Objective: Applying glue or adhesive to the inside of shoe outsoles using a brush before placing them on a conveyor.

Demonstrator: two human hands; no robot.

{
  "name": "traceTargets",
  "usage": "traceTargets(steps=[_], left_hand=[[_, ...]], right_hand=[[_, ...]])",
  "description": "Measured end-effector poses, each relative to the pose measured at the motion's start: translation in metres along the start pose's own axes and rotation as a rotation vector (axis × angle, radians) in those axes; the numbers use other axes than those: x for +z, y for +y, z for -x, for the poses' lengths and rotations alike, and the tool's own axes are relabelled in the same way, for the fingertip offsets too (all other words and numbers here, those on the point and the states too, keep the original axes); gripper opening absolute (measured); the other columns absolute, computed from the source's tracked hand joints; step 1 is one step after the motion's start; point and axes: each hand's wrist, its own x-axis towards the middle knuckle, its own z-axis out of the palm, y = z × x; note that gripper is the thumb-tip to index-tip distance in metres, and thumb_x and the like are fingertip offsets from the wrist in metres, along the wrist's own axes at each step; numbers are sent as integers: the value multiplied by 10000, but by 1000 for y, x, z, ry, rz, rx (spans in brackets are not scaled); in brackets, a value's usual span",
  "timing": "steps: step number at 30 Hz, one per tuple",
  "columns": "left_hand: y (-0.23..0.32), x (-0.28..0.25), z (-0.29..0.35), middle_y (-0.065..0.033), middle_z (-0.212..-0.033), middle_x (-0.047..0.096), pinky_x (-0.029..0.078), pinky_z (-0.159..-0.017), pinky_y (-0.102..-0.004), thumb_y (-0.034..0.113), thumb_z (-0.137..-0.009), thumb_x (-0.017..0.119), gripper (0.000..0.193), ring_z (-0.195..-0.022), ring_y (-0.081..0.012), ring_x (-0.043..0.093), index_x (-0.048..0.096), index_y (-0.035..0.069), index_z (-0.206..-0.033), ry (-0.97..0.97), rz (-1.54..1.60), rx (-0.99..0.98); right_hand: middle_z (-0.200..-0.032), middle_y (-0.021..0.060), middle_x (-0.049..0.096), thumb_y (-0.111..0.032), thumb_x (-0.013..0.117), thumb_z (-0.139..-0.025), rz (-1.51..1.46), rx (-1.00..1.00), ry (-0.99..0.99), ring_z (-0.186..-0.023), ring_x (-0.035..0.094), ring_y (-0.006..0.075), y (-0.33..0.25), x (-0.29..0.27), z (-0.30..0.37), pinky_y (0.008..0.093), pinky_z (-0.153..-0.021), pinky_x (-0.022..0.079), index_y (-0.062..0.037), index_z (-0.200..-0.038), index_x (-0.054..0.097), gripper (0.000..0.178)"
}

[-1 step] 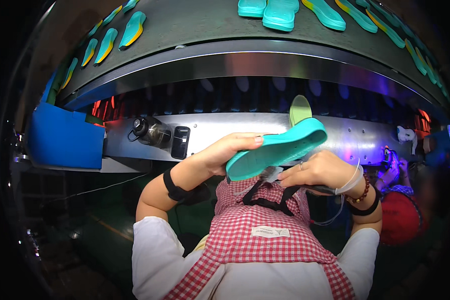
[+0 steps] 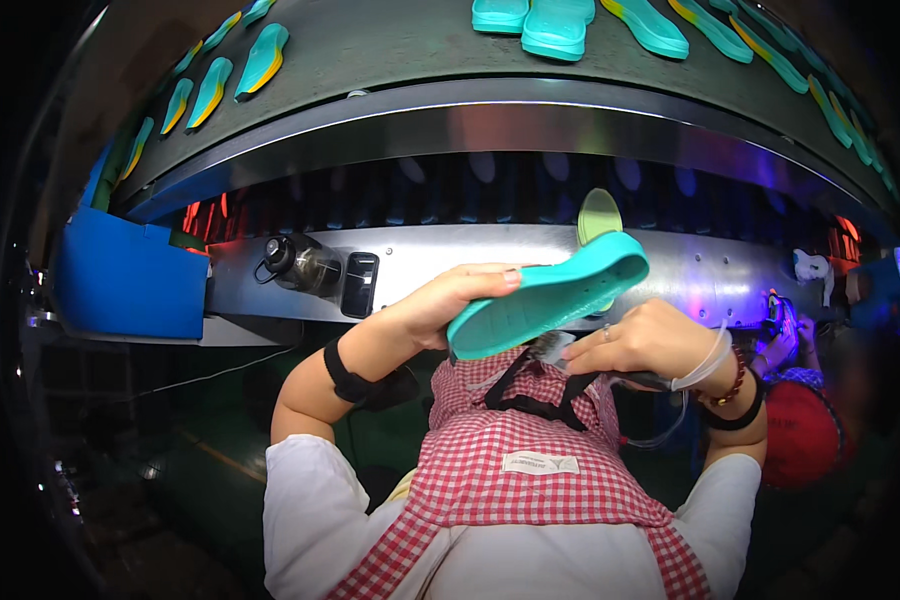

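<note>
My left hand [image 2: 448, 302] is closed on the heel or toe end of a turquoise shoe sole [image 2: 550, 300], which is tilted with its hollow inner side showing. My fingers lie along its far edge and the thumb side is partly hidden. Just below the sole's near edge, my right hand [image 2: 625, 345] pinches a small brush [image 2: 550, 348] with pale grey bristles; most of its handle is hidden by the fingers. Whether the bristles touch the sole I cannot tell. Behind the sole stands a pale green bowl-shaped piece [image 2: 600, 212], partly covered.
Beyond a metal rail [image 2: 450, 110], a dark conveyor belt [image 2: 390, 50] carries several turquoise and yellow soles. A bottle [image 2: 305, 265] and a black phone-like tray [image 2: 360, 284] lie on the steel ledge [image 2: 450, 250]. A blue box [image 2: 130, 275] stands left. Another person [image 2: 800, 420] works at right.
The sole and my left hand have shifted very slightly left. The brush in my right hand has moved a little to the right, and more of its bristles show.
</note>
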Motion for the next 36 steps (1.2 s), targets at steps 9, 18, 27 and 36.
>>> traceTargets(steps=[9, 18, 27, 36], left_hand=[[3, -5, 5, -183, -1206, 489, 429, -904, -343, 259, -849, 513, 534, -1049, -233, 534, 374, -33, -1274, -4, 43, 96], [-33, -9, -25, -200, -1149, 512, 479, -852, -434, 268, -857, 469, 466, -1012, -287, 554, 404, -12, -1224, -33, 461, 205], [-53, -27, -40, -211, -1166, 504, 482, -830, -460, 267, -851, 473, 494, -993, -325, 566, 374, -13, -1246, 58, 522, 242], [-48, -27, -34, -174, -1162, 517, 474, -857, -380, 254, -856, 478, 504, -978, -261, 574, 361, -14, -1266, 79, 383, 293]], right_hand=[[-983, 118, 639, -48, 623, -728, -96, 106, 86, -836, 633, 258, 22, -1, 20, 321, -725, 500, -56, -930, 647, 204], [-816, 95, 658, -31, 595, -783, -686, 331, 686, -672, 596, 86, 49, 53, 1, 198, -597, 475, 19, -930, 644, 163], [-816, 100, 636, -30, 575, -800, -574, 431, 1146, -617, 589, 102, 74, 81, -15, 208, -571, 469, 43, -942, 616, 165], [-883, 159, 641, 21, 586, -754, -21, 307, 1126, -695, 633, 208, 41, 93, -26, 262, -619, 489, 20, -927, 633, 179]])
